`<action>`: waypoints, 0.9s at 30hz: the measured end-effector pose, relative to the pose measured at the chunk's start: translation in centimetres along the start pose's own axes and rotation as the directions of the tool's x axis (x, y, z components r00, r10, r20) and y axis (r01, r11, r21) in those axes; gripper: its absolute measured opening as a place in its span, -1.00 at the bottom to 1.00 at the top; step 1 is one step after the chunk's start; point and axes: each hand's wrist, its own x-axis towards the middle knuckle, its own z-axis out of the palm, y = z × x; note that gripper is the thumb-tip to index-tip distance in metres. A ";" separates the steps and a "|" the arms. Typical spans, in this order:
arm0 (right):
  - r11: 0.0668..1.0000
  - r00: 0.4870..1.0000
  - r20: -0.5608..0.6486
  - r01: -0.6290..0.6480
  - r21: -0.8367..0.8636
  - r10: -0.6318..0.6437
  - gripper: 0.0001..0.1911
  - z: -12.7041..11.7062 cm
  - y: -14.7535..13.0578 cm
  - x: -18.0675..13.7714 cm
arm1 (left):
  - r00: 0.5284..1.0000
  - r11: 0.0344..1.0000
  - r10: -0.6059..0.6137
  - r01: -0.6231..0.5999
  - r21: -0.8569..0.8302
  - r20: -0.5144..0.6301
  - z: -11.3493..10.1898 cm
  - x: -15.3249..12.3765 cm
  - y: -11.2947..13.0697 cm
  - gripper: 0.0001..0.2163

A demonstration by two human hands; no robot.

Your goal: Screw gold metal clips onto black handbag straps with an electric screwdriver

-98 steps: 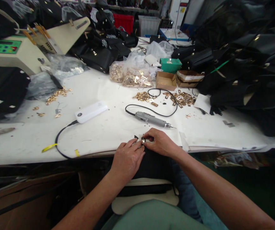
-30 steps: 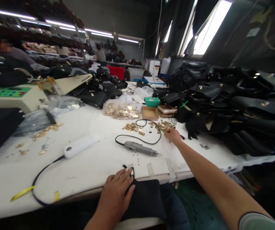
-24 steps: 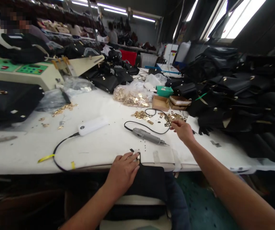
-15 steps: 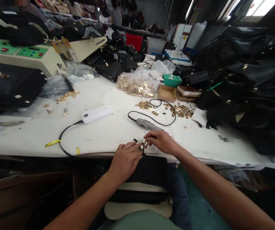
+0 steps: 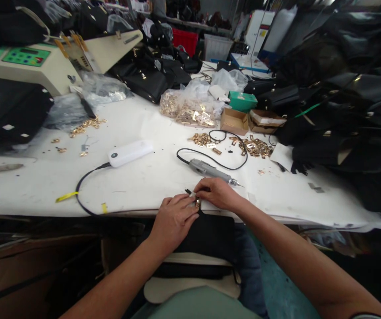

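On my lap, against the table edge, lies a black bag (image 5: pixel 210 235) with a narrow end resting on the tabletop. My left hand (image 5: pixel 173 223) holds this narrow end down, its fingers closed over it. A small gold rectangular metal frame (image 5: pixel 197 202) sits on the black end, beside my left fingertips. My right hand (image 5: pixel 217 193) pinches the frame's upper end between thumb and fingers; the fingertips partly cover it. Just beyond my right hand rests a grey electric screwdriver (image 5: pixel 208 170) with its bit pointing right. A tiny black piece (image 5: pixel 188 191) lies near my left fingers.
A white power bank (image 5: pixel 130 153) with a black cable lies left on the table (image 5: pixel 144 186). Gold fittings (image 5: pixel 255 147) are heaped behind the screwdriver, near a cardboard box (image 5: pixel 234 122) and plastic bags of fittings (image 5: pixel 193 113). Black bags (image 5: pixel 329 128) pile up at right.
My right hand has moved slightly left and brought the gold frame onto the black end, over the small fitting there. My left hand stays in place. The camera view has tilted down.
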 end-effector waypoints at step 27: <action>0.998 0.973 -0.224 0.068 0.012 -0.064 -0.94 2.1 1.3 -1.7 | 0.997 0.996 0.022 -0.029 0.089 0.068 -0.6 0.4 0.8 -0.81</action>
